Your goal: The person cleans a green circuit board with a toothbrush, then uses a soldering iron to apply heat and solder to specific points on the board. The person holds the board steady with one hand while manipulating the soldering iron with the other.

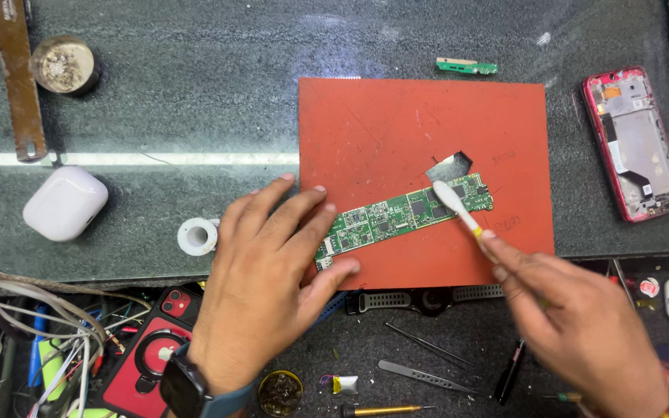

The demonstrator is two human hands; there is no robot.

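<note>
Fingers of the left hand (261,290) hide the circuit board's (406,214) left end.

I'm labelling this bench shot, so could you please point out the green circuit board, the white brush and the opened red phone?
green circuit board (396,213): head view, middle of the long strip.
white brush (449,199): head view, bristle head resting on the board.
opened red phone (635,143): head view, centre of its exposed inside.

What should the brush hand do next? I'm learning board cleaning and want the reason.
Probably sweep the brush leftward along the green circuit board: its white head sits near the right end, and the left hand pins the left end on the red mat, while the right hand grips the handle.
</note>
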